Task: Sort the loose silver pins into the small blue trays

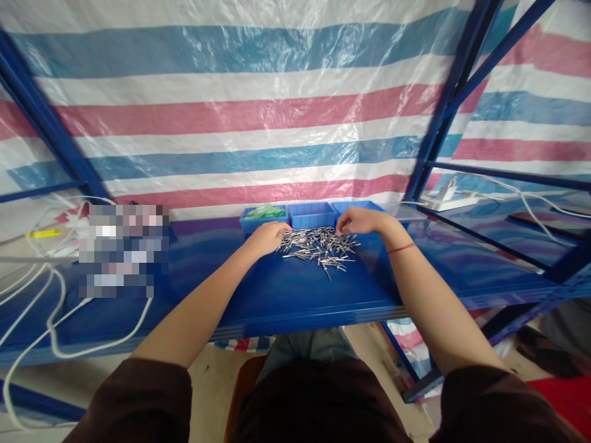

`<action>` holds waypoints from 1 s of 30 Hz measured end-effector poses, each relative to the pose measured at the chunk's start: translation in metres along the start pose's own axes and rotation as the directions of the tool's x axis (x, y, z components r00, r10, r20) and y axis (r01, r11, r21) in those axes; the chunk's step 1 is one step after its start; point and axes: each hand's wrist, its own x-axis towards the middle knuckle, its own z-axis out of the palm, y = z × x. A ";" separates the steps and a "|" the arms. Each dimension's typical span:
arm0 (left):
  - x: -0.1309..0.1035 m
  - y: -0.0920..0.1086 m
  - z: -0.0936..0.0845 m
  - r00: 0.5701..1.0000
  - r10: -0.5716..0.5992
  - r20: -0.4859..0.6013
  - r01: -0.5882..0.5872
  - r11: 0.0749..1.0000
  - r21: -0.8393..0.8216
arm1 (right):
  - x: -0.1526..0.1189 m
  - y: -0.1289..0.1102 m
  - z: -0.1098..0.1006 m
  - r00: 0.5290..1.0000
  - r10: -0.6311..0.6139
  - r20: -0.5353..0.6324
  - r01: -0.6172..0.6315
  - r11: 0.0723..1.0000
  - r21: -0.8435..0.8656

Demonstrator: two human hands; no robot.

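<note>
A loose heap of thin silver metal pins that look like blind rivets lies spread on the blue shelf top. At the heap's left edge is my left hand, its fingers drawn together and their tips touching the pins. My right hand is over the upper right of the heap, with bent fingers pointing down among the pins. Whatever is between the fingertips of either hand is too small to make out. Behind the heap stand three blue bins: a left bin with green plastic pieces, a middle bin and a right bin, partly behind my right hand.
White cables run across the left side, beside a pixelated area. A power strip with cables lies to the right. Blue metal posts frame the shelf, and a striped plastic sheet hangs behind it.
</note>
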 end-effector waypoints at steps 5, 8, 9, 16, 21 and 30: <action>0.000 0.002 0.002 1.000 0.013 0.016 -0.013 1.000 0.003 | -0.009 -0.008 0.000 0.966 -0.102 0.236 0.072 0.988 0.134; 0.000 0.002 0.003 1.000 0.009 0.024 -0.008 1.000 -0.008 | -0.008 -0.015 0.004 0.967 -0.060 0.248 0.038 0.995 0.091; 0.000 0.002 0.004 1.000 0.005 0.027 -0.004 1.000 -0.011 | -0.006 -0.017 0.006 0.969 -0.043 0.241 0.026 0.997 0.075; -0.001 0.003 0.004 0.999 0.008 0.041 -0.008 1.000 -0.013 | 0.000 -0.024 0.014 0.974 -0.033 0.222 0.032 0.999 0.009; 0.000 0.002 0.005 1.000 0.004 0.028 -0.003 0.999 -0.035 | 0.005 -0.025 0.018 0.972 -0.089 0.217 0.095 0.995 -0.020; -0.001 0.012 0.002 0.997 0.078 -0.013 -0.079 0.993 -0.083 | 0.001 -0.034 0.019 0.982 -0.171 0.083 0.109 0.865 0.489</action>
